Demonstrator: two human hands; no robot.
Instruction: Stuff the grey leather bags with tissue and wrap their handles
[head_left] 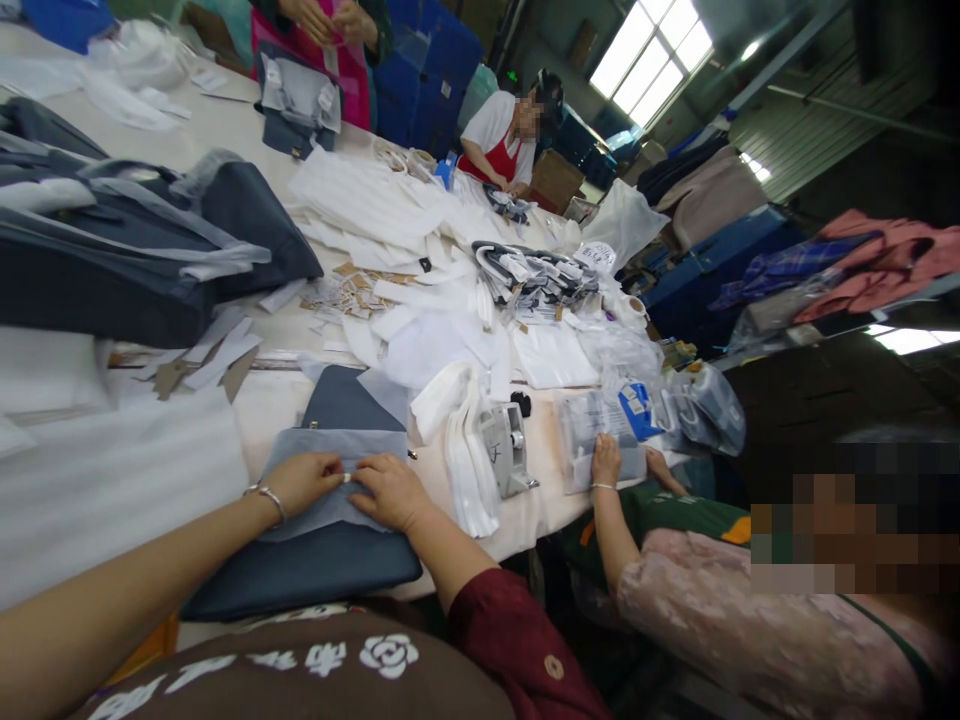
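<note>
A dark blue-grey handbag (315, 570) lies flat at the table's near edge in front of me. A thin grey sheet (330, 450) is draped over its top half. My left hand (300, 482), with a silver bracelet on the wrist, rests on the sheet with its fingers curled and pressing the sheet's lower edge. Just to its right, my right hand (390, 490) also presses on the sheet, fingers bent, and the fingertips of the two hands nearly meet.
A seated person's hands (606, 460) press a clear packet on the right. White foam strips (465, 450) and a small grey device (504, 448) lie between us. Stacked dark bags (112, 250) sit at left, white wrapping and tags (420, 250) mid-table. Two more people work at the far end.
</note>
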